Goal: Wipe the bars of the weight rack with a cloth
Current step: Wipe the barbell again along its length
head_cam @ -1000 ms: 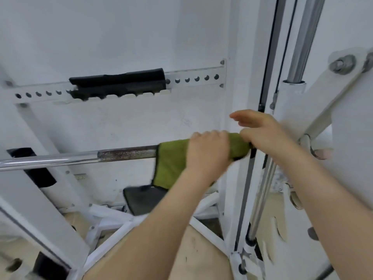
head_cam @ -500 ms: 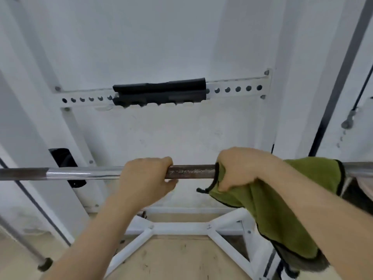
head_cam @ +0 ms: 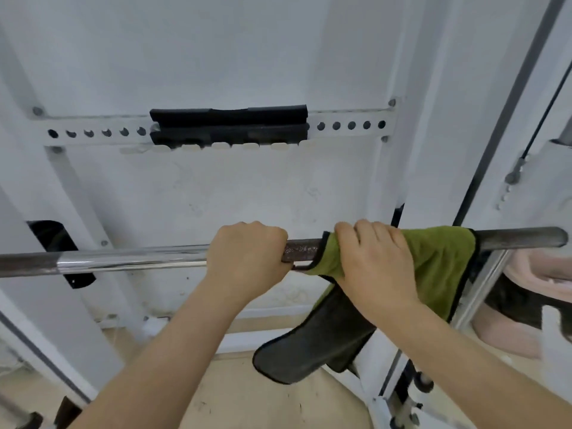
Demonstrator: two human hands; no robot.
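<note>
On the bar [head_cam: 139,258], left hand [head_cam: 247,255] grip wraps bare steel. Right hand [head_cam: 376,261] grip clamps green cloth [head_cam: 439,261], dark underside hanging. Bar chrome, rust-speckled knurling.

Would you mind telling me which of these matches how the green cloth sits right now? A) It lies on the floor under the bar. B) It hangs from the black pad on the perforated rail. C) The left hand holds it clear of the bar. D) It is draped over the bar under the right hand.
D: the green cloth hangs over the bar with the right hand pressing on it, while the left hand grips bare metal.
</note>
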